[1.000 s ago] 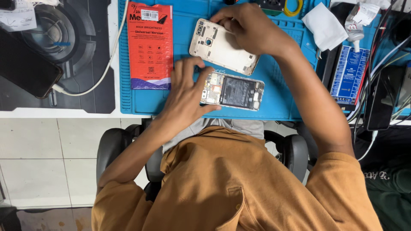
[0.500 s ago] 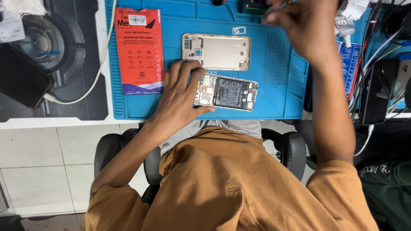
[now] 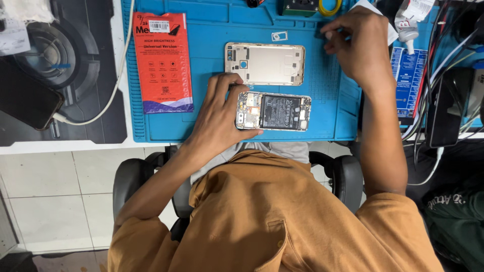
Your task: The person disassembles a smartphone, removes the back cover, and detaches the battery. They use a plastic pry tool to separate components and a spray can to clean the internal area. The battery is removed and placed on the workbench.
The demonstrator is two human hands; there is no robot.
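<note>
Opened phone [image 3: 275, 112] flat on mat

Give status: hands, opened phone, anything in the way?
Left hand steadying opened phone by its end, on blue mat. Right hand at mat's far right, pinching something small, unclear what. Back cover lies apart, beyond the phone. Nothing blocking.
</note>
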